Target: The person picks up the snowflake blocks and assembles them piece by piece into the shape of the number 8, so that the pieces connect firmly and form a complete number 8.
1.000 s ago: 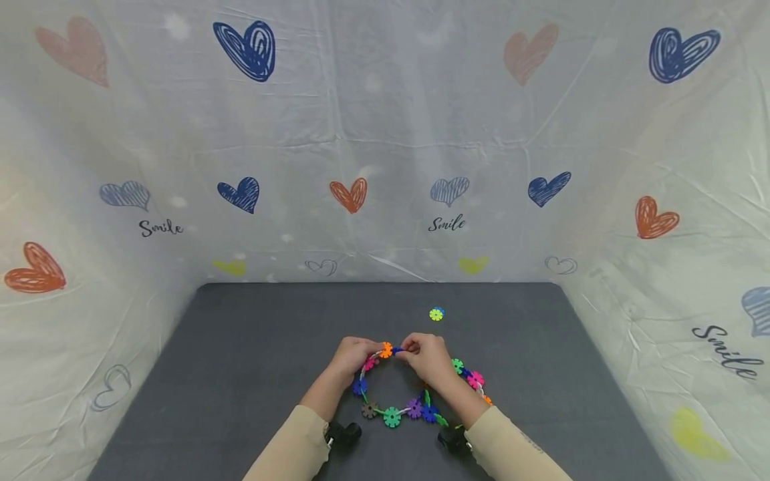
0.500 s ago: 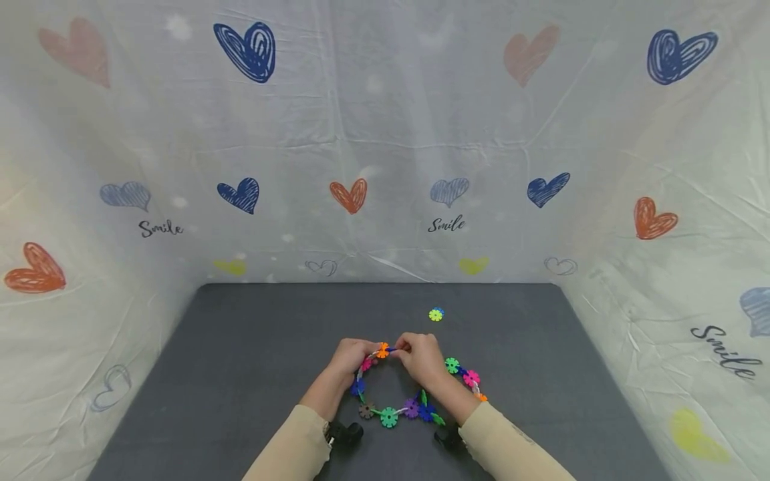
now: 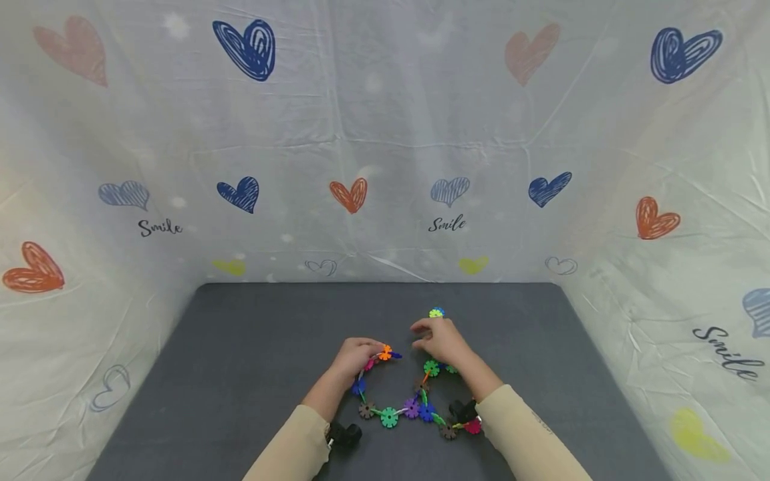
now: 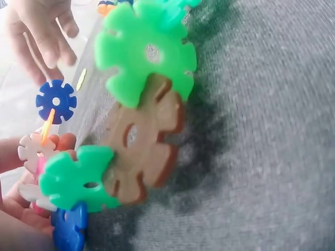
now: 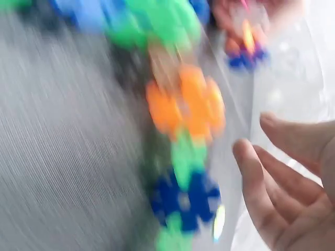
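Observation:
In the head view my left hand (image 3: pixel 351 359) pinches a chain of notched snowflake discs near its orange disc (image 3: pixel 385 353). A blue disc (image 3: pixel 396 356) is slotted onto that end; its round face shows in the left wrist view as the blue disc (image 4: pixel 56 94). My right hand (image 3: pixel 445 341) hovers just in front of loose yellow and blue discs (image 3: pixel 436 312), partly covering them. Its fingers are spread with nothing between them, as the right hand (image 5: pixel 288 183) in its own wrist view shows. The chain's green disc (image 3: pixel 389 417) lies on the table.
A second looped part of the chain, with a green disc (image 3: pixel 431 368) and a brown disc (image 3: pixel 448 431), lies under and beside my right forearm. The dark table (image 3: pixel 271 321) meets a white curtain (image 3: pixel 385 133) printed with hearts at its back and sides.
My right hand has let go of the blue disc at the chain's end and moved right and away from me, towards the loose discs. My left hand stays in place on the chain.

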A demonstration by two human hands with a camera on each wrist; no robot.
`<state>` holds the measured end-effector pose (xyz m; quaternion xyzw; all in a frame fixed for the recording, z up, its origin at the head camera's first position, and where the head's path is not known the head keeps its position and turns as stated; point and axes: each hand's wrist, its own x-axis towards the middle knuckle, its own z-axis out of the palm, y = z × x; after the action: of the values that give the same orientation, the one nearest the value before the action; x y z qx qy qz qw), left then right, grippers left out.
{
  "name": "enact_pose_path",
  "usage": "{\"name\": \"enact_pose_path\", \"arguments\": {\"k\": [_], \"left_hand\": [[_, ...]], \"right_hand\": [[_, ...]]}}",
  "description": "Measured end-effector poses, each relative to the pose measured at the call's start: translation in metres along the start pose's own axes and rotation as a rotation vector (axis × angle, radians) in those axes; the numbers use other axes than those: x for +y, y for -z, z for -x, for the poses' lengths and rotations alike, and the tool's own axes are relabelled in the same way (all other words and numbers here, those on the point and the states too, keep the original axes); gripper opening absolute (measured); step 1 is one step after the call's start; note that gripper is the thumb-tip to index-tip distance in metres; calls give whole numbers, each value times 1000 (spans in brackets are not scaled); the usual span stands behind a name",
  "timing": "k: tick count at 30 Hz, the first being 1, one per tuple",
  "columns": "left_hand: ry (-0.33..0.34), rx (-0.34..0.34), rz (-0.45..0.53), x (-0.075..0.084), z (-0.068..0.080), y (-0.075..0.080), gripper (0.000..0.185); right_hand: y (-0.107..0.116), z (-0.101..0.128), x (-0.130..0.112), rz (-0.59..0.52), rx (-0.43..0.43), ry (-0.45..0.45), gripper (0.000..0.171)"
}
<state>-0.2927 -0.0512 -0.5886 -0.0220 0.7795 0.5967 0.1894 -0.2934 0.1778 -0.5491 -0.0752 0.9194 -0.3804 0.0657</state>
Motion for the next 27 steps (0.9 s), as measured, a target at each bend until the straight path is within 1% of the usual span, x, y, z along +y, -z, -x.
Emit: {"name": "enact_pose_path", "arguments": {"k": [3, 5, 7, 8, 11, 16, 18, 21, 27], "left_hand": [[-35, -37, 4, 1, 1, 0, 32], [-63, -78, 16, 1, 1, 0, 37], [-89, -117, 19, 1, 1, 0, 40], [-97, -135, 16, 1, 1, 0, 41], [-123, -177, 3, 2, 1, 1, 40], [-171, -200, -28, 1, -1, 1, 40], [-190, -205, -39, 0, -2, 1, 40], [-202, -202, -47, -2, -4, 1, 39], [-201, -157, -86, -2, -3, 0, 30]], "right_hand": [[14, -10, 10, 36, 117, -58, 26], [20, -18, 18, 66, 179, -83, 26], [24, -25, 24, 85, 215, -108, 26], [26, -28, 27, 97, 220, -119, 27], [28, -36, 34, 128, 196, -149, 30], [26, -43, 39, 220, 111, -198, 40], [25, -43, 40, 241, 101, -221, 41], [23, -43, 42, 231, 103, -243, 40], [22, -43, 41, 184, 117, -297, 35]]}}
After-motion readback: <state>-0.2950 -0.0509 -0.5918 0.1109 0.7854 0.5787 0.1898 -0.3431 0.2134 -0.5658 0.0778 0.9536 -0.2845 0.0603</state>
